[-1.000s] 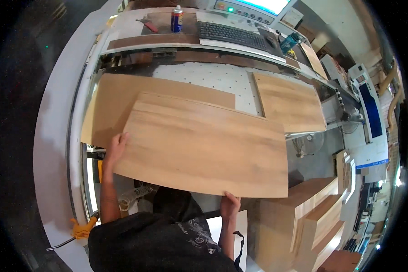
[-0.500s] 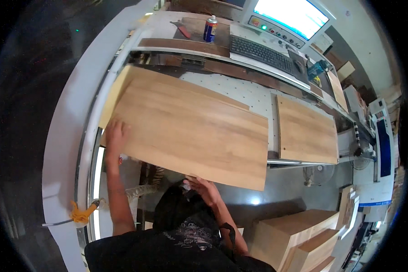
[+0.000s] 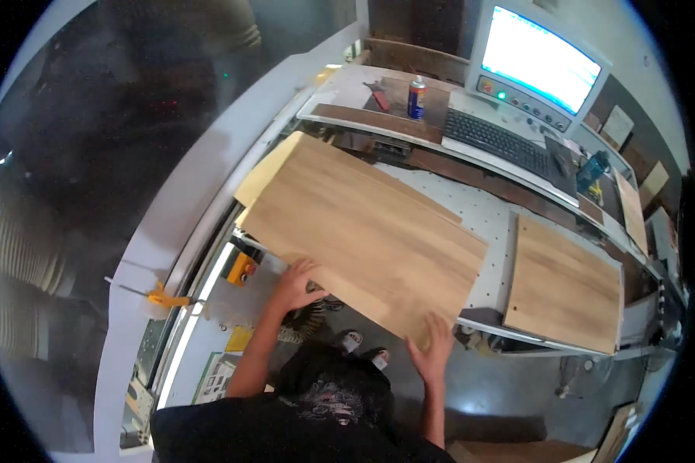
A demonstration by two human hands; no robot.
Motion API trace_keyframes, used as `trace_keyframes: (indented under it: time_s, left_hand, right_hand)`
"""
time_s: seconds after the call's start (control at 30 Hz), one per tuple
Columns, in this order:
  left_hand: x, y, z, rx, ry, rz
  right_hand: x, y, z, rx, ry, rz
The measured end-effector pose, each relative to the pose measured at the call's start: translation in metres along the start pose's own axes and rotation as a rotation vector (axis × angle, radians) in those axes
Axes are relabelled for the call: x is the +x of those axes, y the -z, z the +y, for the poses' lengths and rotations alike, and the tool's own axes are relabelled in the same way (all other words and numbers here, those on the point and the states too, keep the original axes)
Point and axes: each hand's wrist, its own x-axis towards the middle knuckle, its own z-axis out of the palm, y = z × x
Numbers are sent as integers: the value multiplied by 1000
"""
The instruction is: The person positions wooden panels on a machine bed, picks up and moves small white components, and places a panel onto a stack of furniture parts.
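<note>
- Large wood-grain panel: lying over the left part of the white perforated worktop, near edge overhanging.
- Tan board: beneath, showing as a strip along the far edge.
- Left hand: partly open, fingers touching the near edge, thumb held apart, without a closed grasp.
- Right hand: open, fingers spread on the surface by the near right corner, touching only.
- Smaller wood-grain panel: flat, to the right, well apart.
- Blue spray can, upright; black keyboard; lit monitor: far side.

Lit monitor, black keyboard, blue can, apparently a bottle
</note>
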Motion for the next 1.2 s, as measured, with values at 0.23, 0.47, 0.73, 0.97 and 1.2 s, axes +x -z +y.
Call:
trace_keyframes:
  time_s: [0.23,0.47,0.73,0.97,1.2]
  left_hand:
    - [6,-23,8,214,-45,-8]
    - [10,-25,12,244,39,48]
    - [35,-35,30,293,23,103]
    - [51,-55,15,251,14,283]
    - [83,-42,-36,211,54,302]
  right_hand:
    - [-20,-16,18,-370,106,-149]
    - [2,-51,21,-322,161,-56]
    - [74,-30,49,-277,198,-112]
    - [141,-36,68,-253,243,-205]
    - [201,-70,64,-251,304,-235]
